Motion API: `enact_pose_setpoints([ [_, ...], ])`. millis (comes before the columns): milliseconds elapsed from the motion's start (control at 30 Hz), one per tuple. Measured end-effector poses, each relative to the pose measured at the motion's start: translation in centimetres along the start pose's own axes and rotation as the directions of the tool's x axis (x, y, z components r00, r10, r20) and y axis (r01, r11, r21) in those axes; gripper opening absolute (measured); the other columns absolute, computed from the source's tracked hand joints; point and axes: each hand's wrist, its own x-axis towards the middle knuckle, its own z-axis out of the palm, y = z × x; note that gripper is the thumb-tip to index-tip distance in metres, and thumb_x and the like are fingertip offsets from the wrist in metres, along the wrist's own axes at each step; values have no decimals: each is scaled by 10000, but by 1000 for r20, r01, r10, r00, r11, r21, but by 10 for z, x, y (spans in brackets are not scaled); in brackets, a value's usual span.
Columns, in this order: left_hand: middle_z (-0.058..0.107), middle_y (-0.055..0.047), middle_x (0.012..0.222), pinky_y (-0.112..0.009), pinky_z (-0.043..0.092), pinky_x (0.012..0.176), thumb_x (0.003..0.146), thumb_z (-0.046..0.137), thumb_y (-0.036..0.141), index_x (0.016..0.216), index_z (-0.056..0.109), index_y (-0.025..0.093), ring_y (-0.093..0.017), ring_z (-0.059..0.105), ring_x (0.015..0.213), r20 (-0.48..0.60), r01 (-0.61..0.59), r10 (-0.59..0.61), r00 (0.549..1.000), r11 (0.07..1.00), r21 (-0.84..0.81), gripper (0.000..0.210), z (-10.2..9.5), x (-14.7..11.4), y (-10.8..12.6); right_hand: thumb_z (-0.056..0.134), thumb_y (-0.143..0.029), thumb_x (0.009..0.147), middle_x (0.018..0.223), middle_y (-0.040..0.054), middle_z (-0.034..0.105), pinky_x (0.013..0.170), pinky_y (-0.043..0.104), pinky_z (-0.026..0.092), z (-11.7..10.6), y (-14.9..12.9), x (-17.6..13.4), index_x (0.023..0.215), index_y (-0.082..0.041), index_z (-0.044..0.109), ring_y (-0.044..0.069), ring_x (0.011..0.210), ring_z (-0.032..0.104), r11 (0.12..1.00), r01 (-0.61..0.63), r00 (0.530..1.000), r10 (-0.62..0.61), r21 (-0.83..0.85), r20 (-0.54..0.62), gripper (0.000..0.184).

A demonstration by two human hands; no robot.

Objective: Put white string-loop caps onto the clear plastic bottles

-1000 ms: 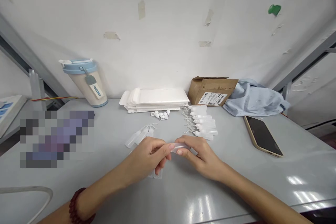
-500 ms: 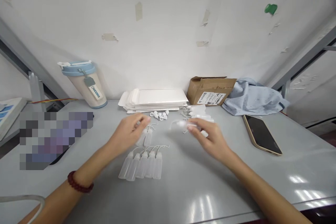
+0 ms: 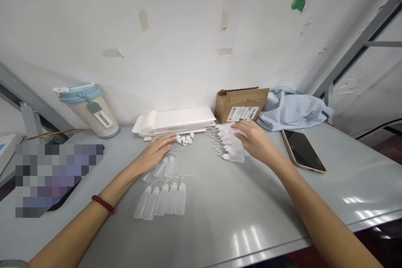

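My left hand (image 3: 155,153) is stretched out flat, its fingertips at a small heap of white caps (image 3: 185,139); it is open. Just below it lie a few translucent squeeze bottles (image 3: 168,167) with thin strings at their tops, partly under the hand. Nearer to me is a row of several more such bottles (image 3: 162,201). My right hand (image 3: 256,140) rests over a right-hand row of bottles (image 3: 234,158), thumb and fingers apart and nothing seen gripped. That hand hides the right ends of some of these bottles.
Behind the caps lies a stack of white padded mailers (image 3: 179,118). A cardboard box (image 3: 241,106) and a blue cloth (image 3: 290,109) stand at the back right, with a phone (image 3: 304,150) nearby. A tumbler (image 3: 91,111) leans at the back left, above a blurred-out object (image 3: 59,180).
The bottle in my right hand has been laid down at the right-hand row and let go. My left hand has opened out toward the caps. The view has shifted slightly.
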Motion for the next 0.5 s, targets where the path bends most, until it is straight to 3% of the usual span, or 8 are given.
enact_pose_setpoints([
  [133, 485, -32, 1356, -402, 254, 1080, 889, 352, 398, 1177, 573, 215, -215, 378, 1262, 19, -14, 14, 1000, 1000, -8, 407, -1, -2, -2, 473, -91, 814, 967, 106, 643, 789, 429, 459, 3, 3, -1, 1010, -157, 625, 284, 952, 534, 999, -3, 1000, 4, -33, 18, 257],
  [300, 566, -58, 1268, -400, 303, 1052, 875, 361, 427, 1112, 616, 201, -233, 447, 1214, -34, 48, -48, 998, 999, -11, 415, -6, -13, -1, 468, -83, 809, 964, 116, 637, 784, 437, 464, 2, 8, -1, 960, -149, 647, 287, 935, 540, 999, -16, 997, 19, -46, 73, 243],
  [500, 606, -70, 1214, -351, 402, 962, 840, 365, 346, 1058, 648, 176, -230, 533, 1124, -83, 78, -75, 994, 996, 39, 395, -7, -18, 1, 439, -126, 852, 935, 116, 627, 781, 428, 455, 0, -11, -1, 942, -171, 622, 271, 921, 543, 996, 61, 994, -55, 62, -90, 209],
])
